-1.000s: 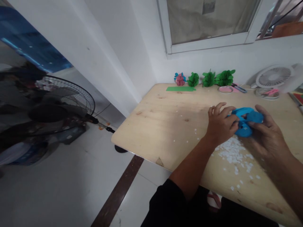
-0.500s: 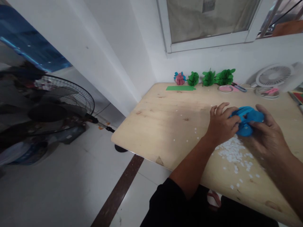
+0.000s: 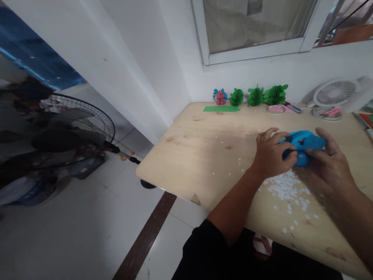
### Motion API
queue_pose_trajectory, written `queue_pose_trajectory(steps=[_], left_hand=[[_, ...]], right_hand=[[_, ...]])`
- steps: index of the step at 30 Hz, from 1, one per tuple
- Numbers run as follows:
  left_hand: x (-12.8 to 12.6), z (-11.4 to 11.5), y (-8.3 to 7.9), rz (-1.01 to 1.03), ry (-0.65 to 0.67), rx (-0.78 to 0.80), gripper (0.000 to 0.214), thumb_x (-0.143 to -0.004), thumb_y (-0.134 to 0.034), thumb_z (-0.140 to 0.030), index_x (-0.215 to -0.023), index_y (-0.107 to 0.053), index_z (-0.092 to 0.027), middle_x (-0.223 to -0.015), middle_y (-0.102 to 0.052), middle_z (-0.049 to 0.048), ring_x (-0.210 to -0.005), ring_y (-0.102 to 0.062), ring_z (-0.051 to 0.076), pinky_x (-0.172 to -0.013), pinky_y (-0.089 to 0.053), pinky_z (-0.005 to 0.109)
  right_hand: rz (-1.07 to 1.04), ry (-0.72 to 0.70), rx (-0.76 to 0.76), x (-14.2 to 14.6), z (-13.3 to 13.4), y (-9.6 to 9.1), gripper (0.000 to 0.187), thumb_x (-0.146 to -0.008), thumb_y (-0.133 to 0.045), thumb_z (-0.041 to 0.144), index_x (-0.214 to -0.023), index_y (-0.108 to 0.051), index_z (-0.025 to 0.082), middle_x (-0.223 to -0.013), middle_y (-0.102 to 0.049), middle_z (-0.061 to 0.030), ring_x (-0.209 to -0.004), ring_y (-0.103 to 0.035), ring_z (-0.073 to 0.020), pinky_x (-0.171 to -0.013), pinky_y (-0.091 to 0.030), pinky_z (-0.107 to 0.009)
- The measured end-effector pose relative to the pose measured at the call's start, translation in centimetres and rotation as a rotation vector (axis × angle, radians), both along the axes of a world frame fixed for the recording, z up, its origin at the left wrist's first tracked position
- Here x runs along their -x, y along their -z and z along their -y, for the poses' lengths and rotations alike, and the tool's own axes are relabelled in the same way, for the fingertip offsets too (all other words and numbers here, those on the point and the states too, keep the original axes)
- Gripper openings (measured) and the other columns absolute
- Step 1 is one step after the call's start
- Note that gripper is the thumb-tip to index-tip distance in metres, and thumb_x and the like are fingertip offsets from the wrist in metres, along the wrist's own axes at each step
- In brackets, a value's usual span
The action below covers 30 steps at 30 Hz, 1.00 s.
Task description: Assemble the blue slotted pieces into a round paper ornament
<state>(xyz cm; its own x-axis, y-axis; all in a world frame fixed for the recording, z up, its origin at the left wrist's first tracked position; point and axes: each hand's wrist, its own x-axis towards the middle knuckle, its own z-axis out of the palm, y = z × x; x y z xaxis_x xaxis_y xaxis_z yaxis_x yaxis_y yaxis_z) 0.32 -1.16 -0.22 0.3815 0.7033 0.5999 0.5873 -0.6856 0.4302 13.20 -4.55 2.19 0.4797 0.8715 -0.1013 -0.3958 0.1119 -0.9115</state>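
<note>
Four layered paper figures [image 3: 255, 97] stand formed at the back of the desk [image 3: 186, 147]; blue paper piece [image 3: 301, 139], just beyond the white bits [image 3: 286, 186], clamped in fingers of left hand [image 3: 269, 156] and right hand [image 3: 335, 166], looks part-made, layers apparently not yet fanned round.

The left sleeve [image 3: 201, 247] is black, plain and loose, ending in a soft edge near the elbow. Below it the left forearm [image 3: 237, 204] runs bare to the left hand [image 3: 269, 155]. The right forearm [image 3: 354, 210] and right hand [image 3: 335, 167] are bare too. Black cloth [image 3: 300, 262] covers the lap, its folds lost in shadow.
</note>
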Motion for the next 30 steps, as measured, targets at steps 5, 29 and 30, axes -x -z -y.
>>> queue_pose_trajectory(steps=[5, 29, 30], left_hand=[[-0.1, 0.0, 0.0, 0.007, -0.009, 0.012, 0.017, -0.083, -0.059, -0.024, -0.084, -0.075, -0.026, -0.123, -0.069, -0.0002, -0.134, -0.044, 0.025, -0.112, -0.034, 0.043], [-0.7, -0.9, 0.0, 0.242, -0.107, 0.351, 0.009, -0.082, -0.072, -0.034, -0.082, -0.078, -0.027, -0.103, -0.076, -0.0002, -0.112, -0.065, 0.019, -0.106, -0.047, 0.038], [-0.7, -0.8, 0.0, 0.244, -0.115, 0.334, 0.009, -0.082, -0.072, -0.034, -0.082, -0.078, -0.027, -0.102, -0.076, -0.0001, -0.113, -0.064, 0.019, -0.106, -0.047, 0.038]], right_hand=[[-0.01, 0.013, -0.015, 0.0, 0.0, 0.1, 0.081, -0.033, -0.08, 0.007, -0.109, -0.07, 0.03, -0.079, -0.067, 0.0014, -0.069, -0.058, -0.0148, -0.057, -0.054, -0.03], [0.055, 0.056, -0.088, 0.6, 0.1, -0.1, 0.082, -0.031, -0.081, 0.007, -0.109, -0.07, 0.029, -0.076, -0.068, 0.0041, -0.067, -0.063, -0.0154, -0.057, -0.058, -0.032], [0.057, 0.055, -0.089, 0.6, 0.1, 0.0, 0.083, -0.031, -0.081, 0.007, -0.11, -0.07, 0.028, -0.077, -0.068, 0.0039, -0.068, -0.063, -0.0153, -0.057, -0.057, -0.03]])
